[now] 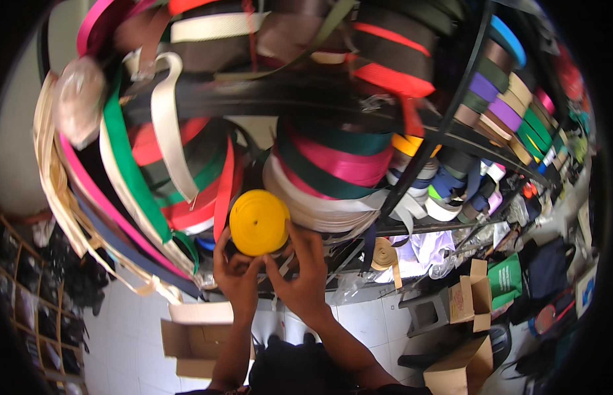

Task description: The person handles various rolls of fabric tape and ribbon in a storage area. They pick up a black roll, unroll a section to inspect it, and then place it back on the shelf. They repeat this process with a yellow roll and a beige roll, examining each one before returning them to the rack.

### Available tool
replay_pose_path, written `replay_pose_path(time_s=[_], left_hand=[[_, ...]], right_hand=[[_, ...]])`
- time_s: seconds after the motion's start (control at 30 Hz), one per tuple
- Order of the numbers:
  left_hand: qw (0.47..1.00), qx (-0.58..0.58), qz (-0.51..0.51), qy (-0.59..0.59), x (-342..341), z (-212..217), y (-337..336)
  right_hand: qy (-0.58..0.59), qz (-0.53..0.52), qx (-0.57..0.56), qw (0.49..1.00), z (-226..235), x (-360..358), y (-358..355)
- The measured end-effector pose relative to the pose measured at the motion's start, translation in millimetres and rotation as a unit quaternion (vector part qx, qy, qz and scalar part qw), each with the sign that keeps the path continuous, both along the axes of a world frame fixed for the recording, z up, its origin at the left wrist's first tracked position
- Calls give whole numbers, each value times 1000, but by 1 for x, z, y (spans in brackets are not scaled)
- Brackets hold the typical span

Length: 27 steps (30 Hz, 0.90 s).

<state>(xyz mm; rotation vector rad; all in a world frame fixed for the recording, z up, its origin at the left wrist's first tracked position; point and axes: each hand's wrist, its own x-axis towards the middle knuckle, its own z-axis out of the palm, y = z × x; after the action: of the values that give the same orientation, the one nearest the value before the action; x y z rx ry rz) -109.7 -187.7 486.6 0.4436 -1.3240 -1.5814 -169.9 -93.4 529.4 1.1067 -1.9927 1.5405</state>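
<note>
A round, tightly wound roll of yellow webbing (259, 222) is held up in front of the shelf, its flat coiled side facing me. My left hand (237, 266) grips its lower left edge, and my right hand (298, 263) closes round its lower right edge. Both thumbs meet just under the roll. Directly behind it stand a stack of pink, dark green and white webbing rolls (339, 164) and a loose red strap (225, 187).
Black metal shelving (254, 97) crosses the view, with many coloured rolls and straps hanging down at the left. An open cardboard box (201, 342) sits on the tiled floor near my feet. More boxes (466, 296) and a grey stool (425, 311) stand at the right.
</note>
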Motion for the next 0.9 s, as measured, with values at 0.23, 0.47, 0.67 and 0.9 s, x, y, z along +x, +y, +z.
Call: replay_pose_path(time_s=[0.23, 0.47, 0.67, 0.9], left_hand=[[997, -37, -20, 66, -2, 18, 29], [991, -45, -71, 104, -14, 33, 67], [976, -95, -154, 119, -34, 39, 131], [975, -116, -173, 78, -57, 25, 233]], right_hand=[[-9, -16, -75, 997, 17, 15, 35], [-35, -44, -117, 992, 25, 14, 82], [-8, -75, -176, 982, 22, -3, 142], [-35, -74, -165, 983, -3, -30, 249]])
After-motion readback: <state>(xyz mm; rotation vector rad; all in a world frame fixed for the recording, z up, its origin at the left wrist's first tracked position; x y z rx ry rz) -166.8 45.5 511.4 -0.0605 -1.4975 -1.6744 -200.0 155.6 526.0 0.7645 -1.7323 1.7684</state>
